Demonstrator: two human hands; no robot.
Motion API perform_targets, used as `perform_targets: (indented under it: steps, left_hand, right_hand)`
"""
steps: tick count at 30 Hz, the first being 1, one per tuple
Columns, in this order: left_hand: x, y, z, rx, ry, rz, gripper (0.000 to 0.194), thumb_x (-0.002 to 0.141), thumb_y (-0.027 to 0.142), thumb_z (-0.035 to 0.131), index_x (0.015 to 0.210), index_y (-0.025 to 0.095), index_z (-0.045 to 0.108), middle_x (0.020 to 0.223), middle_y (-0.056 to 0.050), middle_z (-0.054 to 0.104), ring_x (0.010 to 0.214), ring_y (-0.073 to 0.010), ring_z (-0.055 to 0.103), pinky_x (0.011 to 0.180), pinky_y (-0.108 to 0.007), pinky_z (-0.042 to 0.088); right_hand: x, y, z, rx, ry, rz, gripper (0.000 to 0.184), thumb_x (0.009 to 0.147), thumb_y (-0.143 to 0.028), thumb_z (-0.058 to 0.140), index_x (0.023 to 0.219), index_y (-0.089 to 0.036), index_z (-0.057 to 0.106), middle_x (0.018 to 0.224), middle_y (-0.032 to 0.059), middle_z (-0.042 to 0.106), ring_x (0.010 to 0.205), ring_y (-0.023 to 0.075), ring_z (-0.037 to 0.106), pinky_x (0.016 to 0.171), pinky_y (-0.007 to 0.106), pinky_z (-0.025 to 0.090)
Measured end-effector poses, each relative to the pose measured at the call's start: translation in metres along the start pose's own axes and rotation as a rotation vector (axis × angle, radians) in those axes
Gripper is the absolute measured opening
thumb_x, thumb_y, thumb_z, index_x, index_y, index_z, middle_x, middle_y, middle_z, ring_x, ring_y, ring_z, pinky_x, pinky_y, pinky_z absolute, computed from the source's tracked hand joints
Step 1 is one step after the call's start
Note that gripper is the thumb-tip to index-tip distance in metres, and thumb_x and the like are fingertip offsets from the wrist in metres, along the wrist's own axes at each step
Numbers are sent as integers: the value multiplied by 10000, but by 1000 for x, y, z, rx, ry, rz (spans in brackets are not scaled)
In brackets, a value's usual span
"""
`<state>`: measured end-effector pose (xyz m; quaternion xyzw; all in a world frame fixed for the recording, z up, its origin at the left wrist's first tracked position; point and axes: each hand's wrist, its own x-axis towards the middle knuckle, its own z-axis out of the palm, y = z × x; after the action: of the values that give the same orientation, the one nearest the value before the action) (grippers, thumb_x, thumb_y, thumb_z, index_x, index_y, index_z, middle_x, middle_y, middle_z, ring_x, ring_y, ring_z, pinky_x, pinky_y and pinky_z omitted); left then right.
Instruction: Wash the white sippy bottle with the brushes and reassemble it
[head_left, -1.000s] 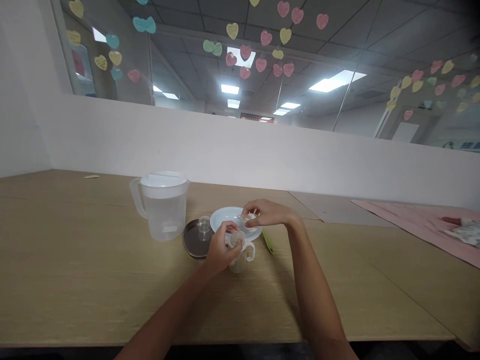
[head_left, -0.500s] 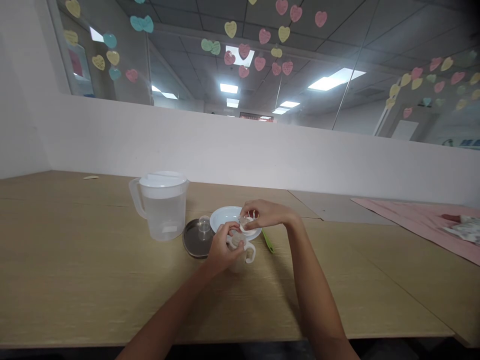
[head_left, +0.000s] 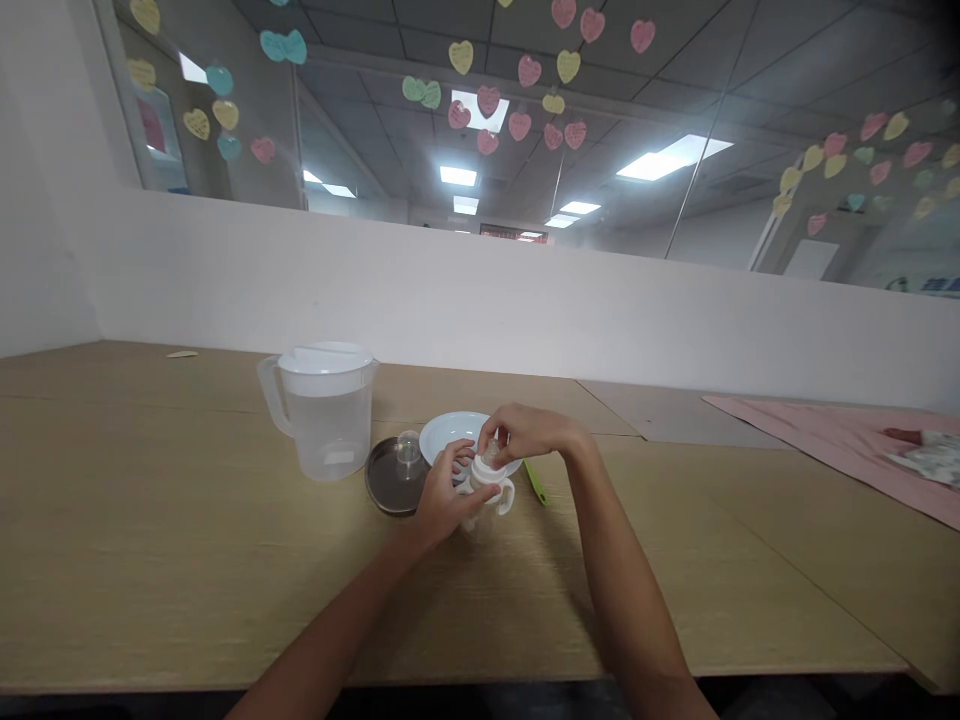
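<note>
A clear baby bottle (head_left: pixel 480 522) with white side handles stands on the table, partly covered by my fingers. My left hand (head_left: pixel 441 500) is wrapped round its upper part, thumb on the near side. On the bottle's mouth sits the white collar with its clear nipple (head_left: pixel 490 468). From above, my right hand (head_left: pixel 525 430) pinches that top piece; its fingertips partly hide the nipple. Just behind both hands is a white bowl (head_left: pixel 442 432). A clear dome cap (head_left: pixel 409 455) rests on a dark round tray (head_left: pixel 388 487) left of my left hand.
A lidded plastic pitcher (head_left: pixel 330 425) of clear liquid stands at the left. A green-handled utensil (head_left: pixel 535 483) lies right of the bowl. Farther right, a pink cloth (head_left: pixel 825 430) covers part of the table, with another person's hand (head_left: pixel 902 436) on it. A white wall runs behind.
My right hand has brought the nipple and collar down and toward me, from over the bowl onto the bottle's mouth. My left hand has stayed at the bottle.
</note>
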<state>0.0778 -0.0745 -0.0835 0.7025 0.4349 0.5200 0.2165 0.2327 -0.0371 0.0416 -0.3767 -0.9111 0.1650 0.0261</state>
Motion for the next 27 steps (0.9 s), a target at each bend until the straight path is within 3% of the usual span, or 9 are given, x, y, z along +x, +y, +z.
perform_targets:
  steps: [8,14,18,23,27]
  left_hand:
    - [-2,3,0,146,-93,79,632,541,504,721,1035,170,511,971,-71,590,891,-244,538,774,-364,427]
    - [0,3,0,22,-140,103,639,584,377,727,1138,194,466,1060,-74,592,963,-242,546,827,-364,426]
    - [1,1,2,0,-154,97,610,579,385,729,1105,187,491,1039,-72,597,958,-237,549,831,-363,429]
    - [0,-2,4,31,-129,54,592,556,413,737,1053,173,522,1005,-76,602,939,-250,549,827,-388,428]
    - [1,1,2,20,-151,99,603,577,384,730,1100,180,509,1052,-81,593,976,-254,536,856,-389,416]
  right_hand:
    - [7,-11,7,-52,-33,-7,254,579,-157,616,817,-180,701,704,-5,636,649,121,547,522,175,361]
    - [3,-13,6,113,-72,109,217,622,-199,597,825,-154,656,697,20,643,548,121,579,466,180,410]
    - [6,-18,10,135,-78,179,141,710,-240,529,787,-143,596,549,17,610,434,121,549,423,203,422]
    - [8,-23,11,119,-101,200,249,794,-366,466,743,-139,555,472,21,573,375,128,511,386,226,409]
    - [1,-22,6,104,0,221,296,732,-418,568,851,-147,543,598,40,613,449,131,549,370,204,405]
